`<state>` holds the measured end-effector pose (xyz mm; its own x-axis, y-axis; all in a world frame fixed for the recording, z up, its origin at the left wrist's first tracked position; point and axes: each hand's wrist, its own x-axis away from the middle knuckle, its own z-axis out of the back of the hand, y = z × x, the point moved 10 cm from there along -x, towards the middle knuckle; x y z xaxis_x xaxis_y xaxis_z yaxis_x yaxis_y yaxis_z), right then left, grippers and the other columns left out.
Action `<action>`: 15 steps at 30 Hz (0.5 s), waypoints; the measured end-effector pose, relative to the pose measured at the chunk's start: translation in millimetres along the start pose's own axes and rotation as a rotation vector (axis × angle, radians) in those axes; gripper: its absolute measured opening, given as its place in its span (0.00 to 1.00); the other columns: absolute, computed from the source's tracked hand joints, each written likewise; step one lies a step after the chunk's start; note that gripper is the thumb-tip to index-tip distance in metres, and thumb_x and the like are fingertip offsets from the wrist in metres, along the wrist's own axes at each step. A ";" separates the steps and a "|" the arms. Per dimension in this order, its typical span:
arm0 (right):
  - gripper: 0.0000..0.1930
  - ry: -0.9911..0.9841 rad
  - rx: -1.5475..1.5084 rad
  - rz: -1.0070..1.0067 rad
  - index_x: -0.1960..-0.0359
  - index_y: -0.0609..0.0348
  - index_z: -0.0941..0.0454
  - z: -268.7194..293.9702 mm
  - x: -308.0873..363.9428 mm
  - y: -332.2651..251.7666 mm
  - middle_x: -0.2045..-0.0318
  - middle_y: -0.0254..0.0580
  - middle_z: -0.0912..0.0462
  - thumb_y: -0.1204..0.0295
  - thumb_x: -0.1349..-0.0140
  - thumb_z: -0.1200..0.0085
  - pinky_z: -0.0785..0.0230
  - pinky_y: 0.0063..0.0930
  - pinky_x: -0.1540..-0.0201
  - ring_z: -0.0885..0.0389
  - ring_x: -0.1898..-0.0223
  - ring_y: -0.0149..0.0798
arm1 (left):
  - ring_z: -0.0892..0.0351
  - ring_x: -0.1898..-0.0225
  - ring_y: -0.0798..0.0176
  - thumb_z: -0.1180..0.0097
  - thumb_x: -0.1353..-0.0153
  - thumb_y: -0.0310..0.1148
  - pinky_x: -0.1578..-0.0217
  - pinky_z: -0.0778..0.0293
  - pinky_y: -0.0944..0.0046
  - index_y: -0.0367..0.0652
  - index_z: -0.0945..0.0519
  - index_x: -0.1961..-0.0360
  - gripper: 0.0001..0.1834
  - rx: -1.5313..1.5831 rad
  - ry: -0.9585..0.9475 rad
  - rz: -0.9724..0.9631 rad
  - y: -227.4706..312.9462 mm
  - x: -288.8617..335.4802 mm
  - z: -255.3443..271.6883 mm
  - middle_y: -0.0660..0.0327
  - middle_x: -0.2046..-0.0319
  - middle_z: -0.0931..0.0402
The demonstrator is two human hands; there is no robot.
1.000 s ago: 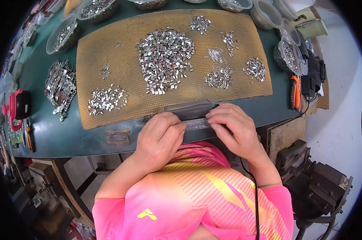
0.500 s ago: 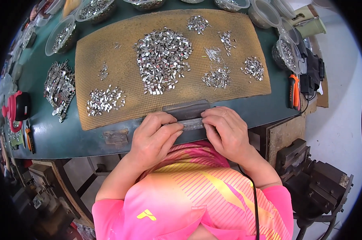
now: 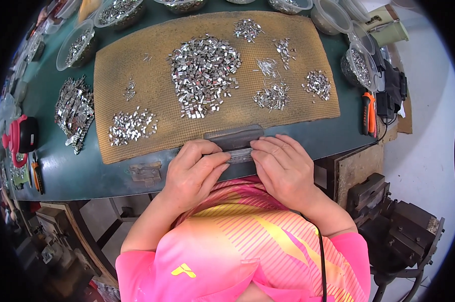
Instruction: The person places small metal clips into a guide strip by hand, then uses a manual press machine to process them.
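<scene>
At the front edge of the table, a narrow silvery metal strip [image 3: 241, 156] with small parts along it spans the gap between my hands. My left hand [image 3: 193, 171] has its fingers bent and pinched on the strip's left end. On the other end, my right hand [image 3: 284, 168] closes its thumb and fingers. Both hands hide the strip's ends. Just behind it lies a dark grey flat bar [image 3: 234, 138], partly under my fingertips. Beyond the hands, a tan textured mat [image 3: 159, 95] carries a large heap of small silvery metal pieces [image 3: 202, 75].
Smaller piles of metal pieces [image 3: 132, 126] and thin pins [image 3: 272, 96] are spread over the mat. A tangled heap of metal links [image 3: 75, 111] sits to its left. Plastic tubs [image 3: 358, 68] ring the back. Orange-handled pliers [image 3: 369, 113] lie right, near a pink-and-black tool [image 3: 23, 136] far left.
My right hand has slid slightly left along the metal strip, so less of it shows between the hands. My left hand stays almost still.
</scene>
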<state>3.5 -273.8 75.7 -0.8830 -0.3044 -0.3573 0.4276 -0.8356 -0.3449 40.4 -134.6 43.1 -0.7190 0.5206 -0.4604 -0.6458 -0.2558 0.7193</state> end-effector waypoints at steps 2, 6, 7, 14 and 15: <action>0.10 -0.019 -0.074 -0.027 0.60 0.60 0.19 -2.8 0.4 8.6 0.57 0.42 0.13 0.79 0.43 0.35 0.23 0.45 0.45 0.13 0.55 0.45 | 0.19 0.61 0.51 0.29 0.48 0.22 0.62 0.22 0.56 0.40 0.15 0.58 0.15 -0.008 0.003 0.001 -0.3 0.8 0.7 0.56 0.62 0.20; 0.08 -0.023 -0.139 -0.020 0.61 0.60 0.18 -5.4 2.5 16.6 0.57 0.41 0.13 0.77 0.43 0.37 0.24 0.43 0.45 0.13 0.55 0.42 | 0.19 0.61 0.51 0.29 0.48 0.22 0.62 0.22 0.56 0.39 0.15 0.58 0.14 0.005 0.004 0.008 -1.5 0.1 0.2 0.56 0.62 0.20; 0.08 -0.025 -0.138 -0.021 0.61 0.60 0.18 -5.4 2.4 15.8 0.57 0.41 0.13 0.77 0.43 0.37 0.24 0.43 0.45 0.13 0.55 0.42 | 0.19 0.62 0.51 0.29 0.48 0.22 0.62 0.22 0.56 0.39 0.15 0.58 0.14 0.004 0.003 0.006 -1.4 -0.1 0.4 0.56 0.62 0.20; 0.08 -0.084 -0.136 -0.027 0.61 0.59 0.19 0.1 -4.9 13.8 0.57 0.40 0.11 0.79 0.41 0.36 0.24 0.45 0.43 0.11 0.54 0.43 | 0.19 0.62 0.52 0.29 0.47 0.22 0.63 0.22 0.56 0.40 0.15 0.58 0.14 0.010 0.001 0.011 -2.8 -0.1 0.7 0.56 0.62 0.20; 0.08 -0.111 -0.195 -0.050 0.61 0.59 0.18 -1.7 -5.8 17.8 0.57 0.40 0.11 0.79 0.41 0.36 0.24 0.45 0.43 0.11 0.54 0.43 | 0.19 0.62 0.52 0.29 0.47 0.22 0.63 0.22 0.56 0.40 0.15 0.58 0.14 0.010 0.002 0.012 -2.8 -0.5 0.9 0.56 0.62 0.20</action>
<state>16.6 -286.1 70.2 -0.9155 -0.3222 -0.2411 0.4023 -0.7500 -0.5251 42.8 -133.4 41.8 -0.7271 0.5156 -0.4533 -0.6348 -0.2536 0.7299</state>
